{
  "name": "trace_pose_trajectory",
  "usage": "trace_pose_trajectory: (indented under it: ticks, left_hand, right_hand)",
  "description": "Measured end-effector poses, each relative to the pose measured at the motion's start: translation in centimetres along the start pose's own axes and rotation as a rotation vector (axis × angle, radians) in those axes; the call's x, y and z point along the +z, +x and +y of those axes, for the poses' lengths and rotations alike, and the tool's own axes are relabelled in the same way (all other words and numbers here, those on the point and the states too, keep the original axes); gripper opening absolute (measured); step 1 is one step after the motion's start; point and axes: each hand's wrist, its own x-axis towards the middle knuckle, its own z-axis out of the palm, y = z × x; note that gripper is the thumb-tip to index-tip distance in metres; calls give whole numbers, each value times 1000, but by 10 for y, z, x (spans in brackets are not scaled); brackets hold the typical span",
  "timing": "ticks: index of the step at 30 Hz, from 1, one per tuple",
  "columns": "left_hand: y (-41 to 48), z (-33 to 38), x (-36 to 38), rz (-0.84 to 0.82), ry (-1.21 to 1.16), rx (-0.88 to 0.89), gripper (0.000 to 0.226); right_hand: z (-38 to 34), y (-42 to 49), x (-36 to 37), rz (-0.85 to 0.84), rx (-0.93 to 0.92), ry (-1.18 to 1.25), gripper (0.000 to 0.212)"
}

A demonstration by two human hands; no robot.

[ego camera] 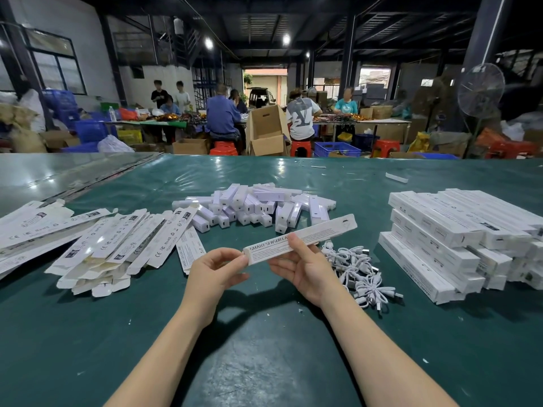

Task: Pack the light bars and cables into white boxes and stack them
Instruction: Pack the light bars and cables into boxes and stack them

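The left hand [216,270] pinches the near end of a long white box [320,233] between thumb and fingertips. The right hand [302,273] grips it at the middle, fingers under and thumb over. Both hands are clamped on this 1 box, held above the green table [264,348] with its far end tilted higher.

Whether the near flap is tucked shut cannot be told. If it is not, the tilt is the risk: anything inside would likely slide out toward the left hand once the pinch loosens. A hard squeeze at the middle could also crease the thin card.

Just beside the right hand lies a tangle of cables [361,268], and a swing toward the stack of packed boxes [458,230] could snag a loop. That stack looks uneven at its near edge, so a careless drop may shift it. The loose light bars [252,207] lie beyond, and the flat boxes [117,245] lie to the left.
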Motion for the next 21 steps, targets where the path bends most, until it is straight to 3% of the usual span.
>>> trace_pose_trajectory:
  ticks: [21]
  left_hand:
    - [-2,4,7,92,16,78,20]
  right_hand:
    - [-1,0,-1,-44,69,75,19]
